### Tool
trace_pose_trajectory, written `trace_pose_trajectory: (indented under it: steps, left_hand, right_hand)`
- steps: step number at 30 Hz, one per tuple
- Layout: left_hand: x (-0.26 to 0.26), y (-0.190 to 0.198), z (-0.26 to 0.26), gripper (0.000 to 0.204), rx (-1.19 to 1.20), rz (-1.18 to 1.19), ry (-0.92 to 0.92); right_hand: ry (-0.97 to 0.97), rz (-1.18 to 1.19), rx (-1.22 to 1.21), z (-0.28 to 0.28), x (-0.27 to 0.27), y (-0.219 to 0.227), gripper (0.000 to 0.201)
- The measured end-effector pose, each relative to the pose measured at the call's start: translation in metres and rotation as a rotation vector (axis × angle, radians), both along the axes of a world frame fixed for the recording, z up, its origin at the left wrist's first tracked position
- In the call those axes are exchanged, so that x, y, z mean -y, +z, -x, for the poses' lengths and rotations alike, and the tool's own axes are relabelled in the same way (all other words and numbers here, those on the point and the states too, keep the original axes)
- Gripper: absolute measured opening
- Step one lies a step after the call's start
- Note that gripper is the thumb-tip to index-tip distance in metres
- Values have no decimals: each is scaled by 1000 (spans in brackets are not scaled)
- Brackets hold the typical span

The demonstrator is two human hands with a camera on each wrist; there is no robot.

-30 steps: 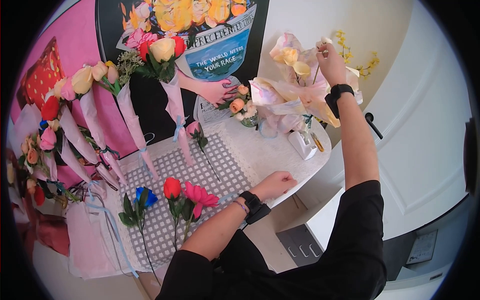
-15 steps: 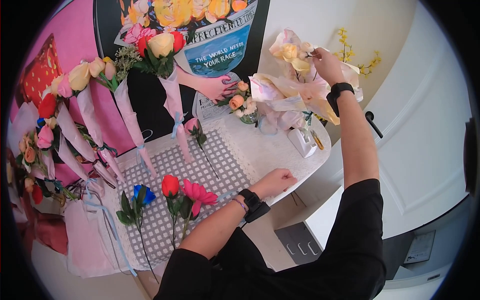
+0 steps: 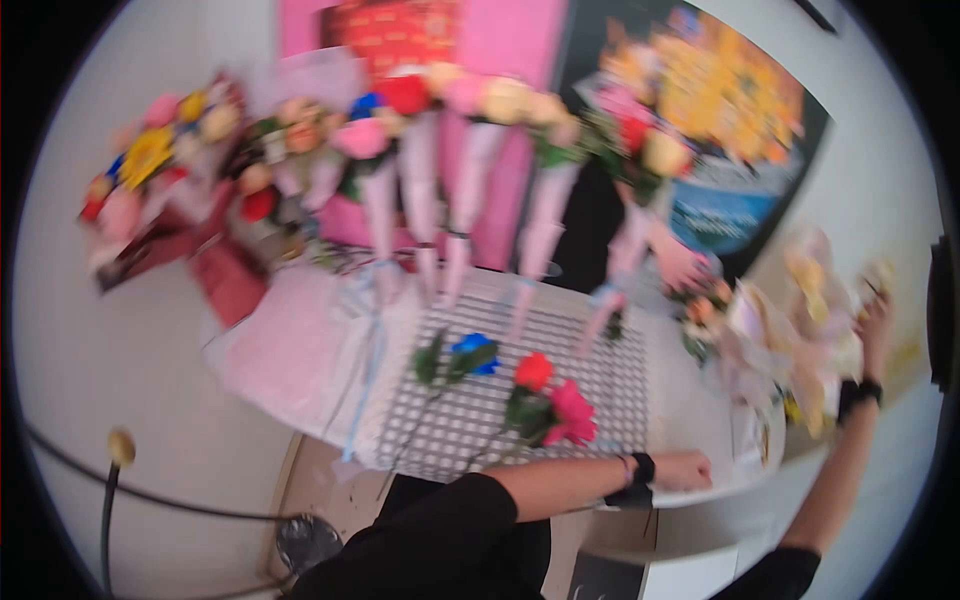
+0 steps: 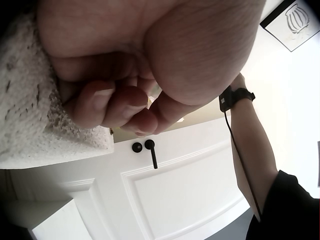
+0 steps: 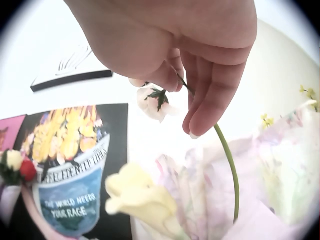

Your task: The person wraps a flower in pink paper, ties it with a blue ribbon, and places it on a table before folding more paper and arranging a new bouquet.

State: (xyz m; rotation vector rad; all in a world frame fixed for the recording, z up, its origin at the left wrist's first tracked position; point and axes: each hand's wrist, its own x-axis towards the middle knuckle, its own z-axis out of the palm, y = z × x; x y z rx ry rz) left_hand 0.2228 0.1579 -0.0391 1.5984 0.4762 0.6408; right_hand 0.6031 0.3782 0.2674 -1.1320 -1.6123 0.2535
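High at the right of the head view, my right hand (image 3: 874,325) pinches the stem of a white flower (image 5: 149,104) between thumb and fingers. The green stem (image 5: 230,167) runs down into pale, pastel-patterned wrapping paper (image 5: 192,175), where a cream-yellow flower (image 5: 137,200) also stands. My left hand (image 3: 683,470) rests at the front edge of the white table (image 4: 75,150), fingers loosely curled and holding nothing. A red rose (image 3: 533,371), a magenta flower (image 3: 573,412) and a blue flower (image 3: 475,354) lie to its left on a grey-and-white checked cloth (image 3: 625,385).
Several flowers in pink paper cones (image 3: 546,225) lean along the back. A bouquet in maroon wrapping (image 3: 228,272) stands far left, near pink paper sheets (image 3: 285,345). A small flower arrangement (image 3: 700,312) is beside the pale wrapping. A white door (image 4: 175,195) is in the left wrist view.
The head view has swung left and blurred, bringing the maroon bouquet into sight. The right hand, still pinching the white flower's stem, stands farther from the yellow flowers. The left hand stays on the table.
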Motion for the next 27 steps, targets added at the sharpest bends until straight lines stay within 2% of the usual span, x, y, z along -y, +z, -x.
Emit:
trace_pose_trajectory:
  steps: [1, 2, 3, 4, 6, 8, 9, 11, 12, 14, 15, 17, 18, 21, 23, 24, 26, 27]
  left_hand:
    - [-2, 3, 2, 25, 6, 3, -23]
    - [0, 13, 9, 24, -10, 21, -33]
    - [2, 17, 12, 22, -13, 37, -20]
    - [1, 13, 10, 21, -19, 70, -29]
    - [-3, 12, 11, 19, -15, 107, -34]
    - [-1, 19, 10, 21, 31, 70, 15]
    - [1, 24, 8, 21, 36, 71, 12]
    - [0, 40, 10, 19, 290, 246, 214]
    - [-1, 46, 15, 19, 291, 246, 211]
    - [-1, 56, 25, 22, 487, 432, 174]
    - [7, 64, 38, 22, 486, 442, 170]
    - [45, 90, 79, 29, 641, 626, -138]
    - [68, 103, 96, 29, 640, 631, -143]
    - [136, 123, 154, 36, 602, 600, -200]
    - [169, 123, 186, 34, 621, 457, -5]
    - [177, 120, 200, 34, 612, 466, -11]
    - [187, 115, 229, 29, 425, 124, 290]
    - [194, 117, 242, 29, 419, 129, 284]
  right_hand:
    - [-243, -78, -44, 52, 33, 22, 40]
    - [-293, -106, 64, 46, 36, 42, 39]
    - [-311, -236, 98, 69, 57, 58, 36]
    - [-245, -325, 147, 75, 70, 70, 35]
    - [-262, -327, 226, 126, 121, 90, 34]
    - [-309, -323, 316, 190, 188, 87, 33]
    - [-179, -279, 307, 226, 218, 79, 32]
    - [79, -153, 267, 260, 253, 60, 29]
    - [136, -120, 202, 277, 267, 46, 30]
    - [233, -65, 110, 302, 286, 17, 31]
    - [274, -48, 81, 310, 293, 4, 32]
    - [338, 16, -62, 320, 297, -24, 33]
    - [407, 72, -117, 324, 298, -36, 30]
    - [591, 155, -218, 340, 290, -75, 27]
    - [713, 213, -333, 374, 296, -92, 29]
    - [784, 255, -370, 387, 297, -99, 31]
    - [850, 276, -436, 419, 302, -115, 37]
    - [855, 258, -503, 439, 307, -121, 40]
